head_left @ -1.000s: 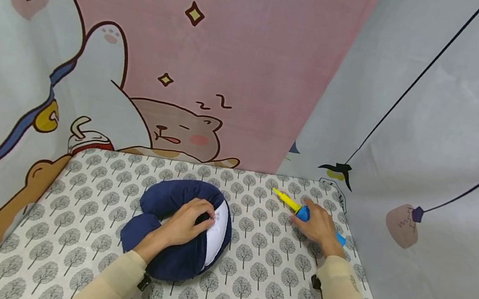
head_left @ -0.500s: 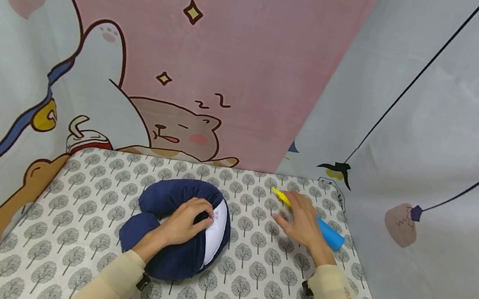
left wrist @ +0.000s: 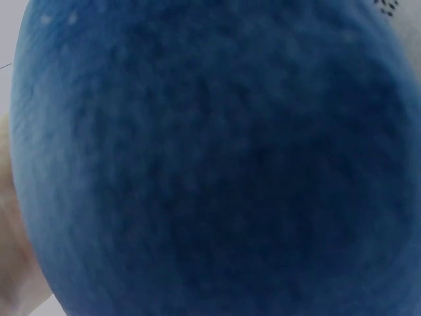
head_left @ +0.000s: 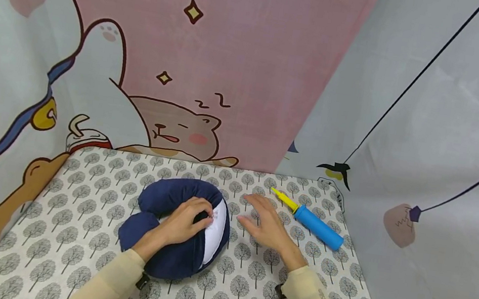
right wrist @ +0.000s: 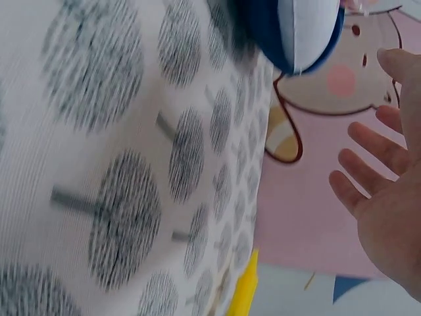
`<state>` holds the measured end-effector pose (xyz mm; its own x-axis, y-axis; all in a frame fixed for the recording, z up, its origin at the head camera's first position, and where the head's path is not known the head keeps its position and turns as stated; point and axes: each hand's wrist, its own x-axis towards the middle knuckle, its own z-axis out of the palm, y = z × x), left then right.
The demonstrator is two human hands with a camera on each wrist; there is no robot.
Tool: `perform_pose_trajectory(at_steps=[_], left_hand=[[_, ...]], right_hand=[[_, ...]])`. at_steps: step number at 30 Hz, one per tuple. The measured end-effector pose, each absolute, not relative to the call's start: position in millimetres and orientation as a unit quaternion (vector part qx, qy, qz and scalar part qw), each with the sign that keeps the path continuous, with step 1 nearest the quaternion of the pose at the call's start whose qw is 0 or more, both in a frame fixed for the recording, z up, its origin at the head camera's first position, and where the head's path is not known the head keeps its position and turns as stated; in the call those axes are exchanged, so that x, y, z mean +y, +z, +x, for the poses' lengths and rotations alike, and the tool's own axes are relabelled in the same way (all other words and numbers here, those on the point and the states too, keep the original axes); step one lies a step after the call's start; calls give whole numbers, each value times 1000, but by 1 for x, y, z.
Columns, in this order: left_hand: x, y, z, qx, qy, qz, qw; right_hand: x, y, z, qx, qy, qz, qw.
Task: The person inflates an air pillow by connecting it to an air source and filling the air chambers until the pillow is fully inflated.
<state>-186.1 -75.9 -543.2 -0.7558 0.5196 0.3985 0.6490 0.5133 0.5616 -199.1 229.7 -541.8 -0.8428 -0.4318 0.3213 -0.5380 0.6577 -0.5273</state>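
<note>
A navy U-shaped neck pillow (head_left: 188, 188) lies on the cloth left of centre, a white inner part (head_left: 217, 233) showing along its right curve. Over its middle, my left hand (head_left: 188, 219) grips it with bent fingers, thumb and fingertips close together at the edge of the white part. What exactly lies between those tips is hidden. Dark blue pillow fabric (left wrist: 217, 164) fills most of the left wrist view. My right hand (head_left: 267, 225), fingers spread and holding nothing, is between the pillow and a hand pump (head_left: 318, 227) with a blue barrel and yellow nozzle.
A cloth with a tree print (head_left: 238, 287) covers the table. Behind it hangs a pink curtain (head_left: 250, 69) with cartoon animals, and a pale curtain (head_left: 432, 120) closes off the right side.
My right hand has let go of the hand pump and moved left toward the neck pillow. The pump stays lying on the cloth. My left hand keeps its place.
</note>
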Motion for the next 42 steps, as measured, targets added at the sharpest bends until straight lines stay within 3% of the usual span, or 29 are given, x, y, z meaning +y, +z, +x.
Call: perform_pose_trajectory(at_steps=[17, 23, 42], left_hand=[[-76, -544, -188, -866, -358, -341, 78], [-77, -543, -188, -866, -360, -339, 76], [-76, -541, -187, -874, -352, -322, 95]], right_hand=[[176, -533, -204, -864, 365, 340, 67], [172, -532, -203, -863, 362, 344, 69], [169, -534, -203, -846, 441, 301, -6]])
